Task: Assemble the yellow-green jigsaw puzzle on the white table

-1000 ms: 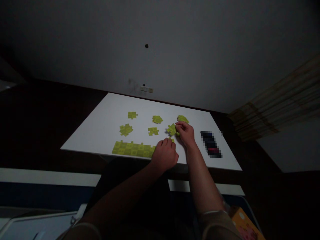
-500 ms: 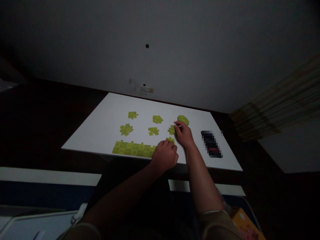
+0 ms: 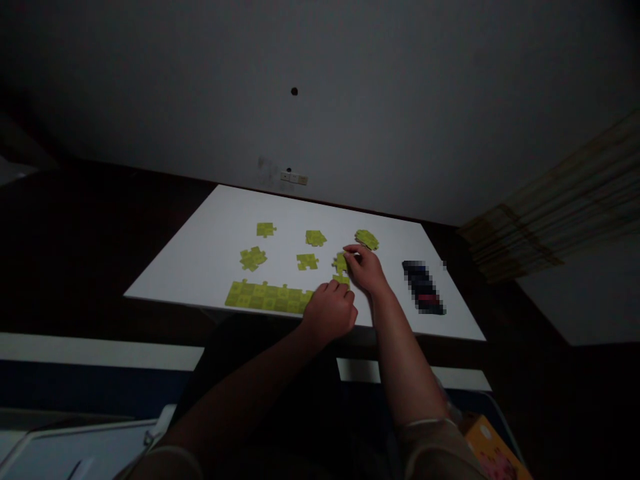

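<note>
The right hand (image 3: 366, 269) is holding a puzzle piece (image 3: 340, 262); the left hand (image 3: 331, 308) is partly covering a joined strip (image 3: 269, 298).

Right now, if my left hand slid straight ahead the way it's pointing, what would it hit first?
Most likely the puzzle piece just beyond your left hand; whether they touch now is unclear.

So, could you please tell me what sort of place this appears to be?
Probably a dim room in a home, though I cannot be certain: a white table, a grey wall with what look like sockets, and a striped curtain.
</note>
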`<state>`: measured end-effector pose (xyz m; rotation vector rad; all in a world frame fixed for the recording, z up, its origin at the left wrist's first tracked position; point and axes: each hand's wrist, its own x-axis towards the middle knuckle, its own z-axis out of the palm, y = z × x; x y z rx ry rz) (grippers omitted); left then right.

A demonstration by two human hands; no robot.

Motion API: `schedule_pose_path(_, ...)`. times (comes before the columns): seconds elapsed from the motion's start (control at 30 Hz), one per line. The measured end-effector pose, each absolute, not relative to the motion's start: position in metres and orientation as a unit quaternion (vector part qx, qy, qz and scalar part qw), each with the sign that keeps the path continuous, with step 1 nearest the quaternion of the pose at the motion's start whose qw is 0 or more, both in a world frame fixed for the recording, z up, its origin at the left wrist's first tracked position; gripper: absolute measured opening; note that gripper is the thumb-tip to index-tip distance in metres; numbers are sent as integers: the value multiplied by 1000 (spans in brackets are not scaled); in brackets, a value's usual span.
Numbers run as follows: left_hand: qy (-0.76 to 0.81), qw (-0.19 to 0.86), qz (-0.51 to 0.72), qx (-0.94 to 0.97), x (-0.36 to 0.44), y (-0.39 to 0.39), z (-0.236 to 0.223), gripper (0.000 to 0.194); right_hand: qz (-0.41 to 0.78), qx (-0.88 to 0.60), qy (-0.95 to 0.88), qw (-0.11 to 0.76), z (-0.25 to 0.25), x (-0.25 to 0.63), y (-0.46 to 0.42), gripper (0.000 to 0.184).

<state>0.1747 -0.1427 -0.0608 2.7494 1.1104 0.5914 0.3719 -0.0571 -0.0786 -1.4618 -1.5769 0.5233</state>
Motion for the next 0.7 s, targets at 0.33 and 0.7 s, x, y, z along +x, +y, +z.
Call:
schedule_pose_path(0.33, 367, 62, 197, 907, 175, -143, -61, 16, 259, -594, -613, 452, -74, 366, -63, 44)
schedule_pose_path(0.7, 368, 57, 208, 905, 176, -142, -63, 17, 222, -579, -669, 410, -82, 377, -59, 39)
